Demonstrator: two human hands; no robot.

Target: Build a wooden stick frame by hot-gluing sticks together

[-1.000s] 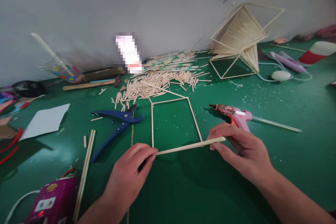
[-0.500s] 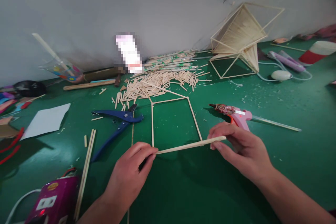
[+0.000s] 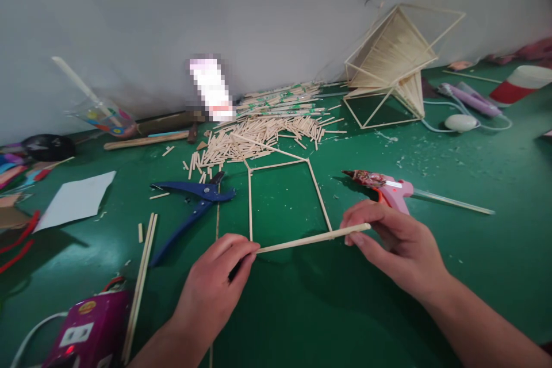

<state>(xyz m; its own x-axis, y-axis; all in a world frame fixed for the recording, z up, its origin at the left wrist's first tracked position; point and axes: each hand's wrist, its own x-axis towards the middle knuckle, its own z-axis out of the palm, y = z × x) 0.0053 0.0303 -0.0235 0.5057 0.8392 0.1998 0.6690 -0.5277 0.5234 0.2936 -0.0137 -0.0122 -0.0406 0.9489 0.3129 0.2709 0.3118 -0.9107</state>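
Note:
A thin wooden stick [image 3: 297,242] runs crosswise along the near side of a stick frame [image 3: 319,195]. My left hand [image 3: 219,279] pinches its left end at the frame's near left corner, between thumb and fingers. The other end is pinched by my right hand [image 3: 394,247], and its tip pokes out past the fingertips. Just beyond my right hand lies a pink glue gun [image 3: 394,188] with a clear glue stick [image 3: 452,203] in its back. Blue cutting pliers [image 3: 194,198] rest open left of the frame.
Short cut sticks [image 3: 250,141] are heaped behind the frame. A larger stick model [image 3: 392,69] stands at the back right, near a red and white cup [image 3: 520,86]. At left are a purple power strip [image 3: 86,328], two long sticks [image 3: 140,287] and white paper [image 3: 77,198].

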